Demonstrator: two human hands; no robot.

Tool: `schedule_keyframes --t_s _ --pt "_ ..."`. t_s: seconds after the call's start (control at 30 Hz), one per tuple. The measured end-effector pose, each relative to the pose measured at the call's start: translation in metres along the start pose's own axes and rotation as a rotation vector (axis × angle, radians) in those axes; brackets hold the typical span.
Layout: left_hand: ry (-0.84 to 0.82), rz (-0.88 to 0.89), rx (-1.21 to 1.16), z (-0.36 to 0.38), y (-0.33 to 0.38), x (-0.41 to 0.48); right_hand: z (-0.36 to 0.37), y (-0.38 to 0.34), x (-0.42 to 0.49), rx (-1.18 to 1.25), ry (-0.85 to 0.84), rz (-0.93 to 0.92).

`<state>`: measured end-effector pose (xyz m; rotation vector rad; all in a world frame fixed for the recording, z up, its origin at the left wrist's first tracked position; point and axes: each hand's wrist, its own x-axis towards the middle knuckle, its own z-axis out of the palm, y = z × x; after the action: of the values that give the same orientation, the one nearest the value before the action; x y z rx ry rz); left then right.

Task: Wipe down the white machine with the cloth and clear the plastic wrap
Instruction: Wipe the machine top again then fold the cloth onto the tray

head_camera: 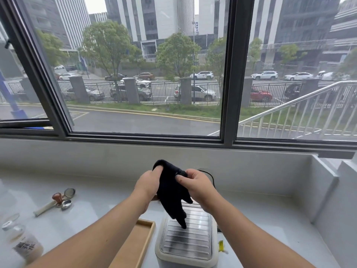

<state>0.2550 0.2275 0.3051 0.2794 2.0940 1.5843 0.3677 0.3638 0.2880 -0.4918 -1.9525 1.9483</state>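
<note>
A black cloth [171, 192] hangs in the air between both hands, its lower tip dangling just above the white machine [185, 259]. My left hand [148, 183] pinches the cloth's upper left part. My right hand [197, 183] grips its upper right part. The machine is a rounded white box with a ribbed metal top plate [190, 238], standing on the counter near the bottom middle. No plastic wrap is plainly visible.
A wooden tray [135, 246] lies just left of the machine. A coffee tamper and small metal parts [61, 199] sit further left, and a clear bottle [21, 240] stands at the bottom left. A black cable [211, 176] runs behind my right hand. The window sill wall rises behind.
</note>
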Motion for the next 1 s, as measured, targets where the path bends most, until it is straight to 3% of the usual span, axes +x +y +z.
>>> schedule_keyframes --t_s 0.13,0.33,0.57,0.83,1.0 --pt "0.155 0.056 0.165 -0.015 -0.006 0.01 0.004 -0.003 0.012 -0.032 0.062 -0.054" --pt "-0.27 -0.004 0.106 -0.028 -0.01 0.022 0.028 -0.01 0.028 -0.04 0.076 -0.08" --pt "-0.428 0.026 0.048 -0.059 -0.006 0.038 0.051 -0.023 0.041 -0.013 -0.01 -0.056" --pt "-0.197 0.034 0.039 -0.1 -0.012 0.07 0.075 -0.028 0.061 -0.022 0.039 -0.038" --pt "-0.063 -0.002 -0.003 -0.132 -0.013 0.09 0.081 -0.024 0.073 -0.018 0.156 -0.038"
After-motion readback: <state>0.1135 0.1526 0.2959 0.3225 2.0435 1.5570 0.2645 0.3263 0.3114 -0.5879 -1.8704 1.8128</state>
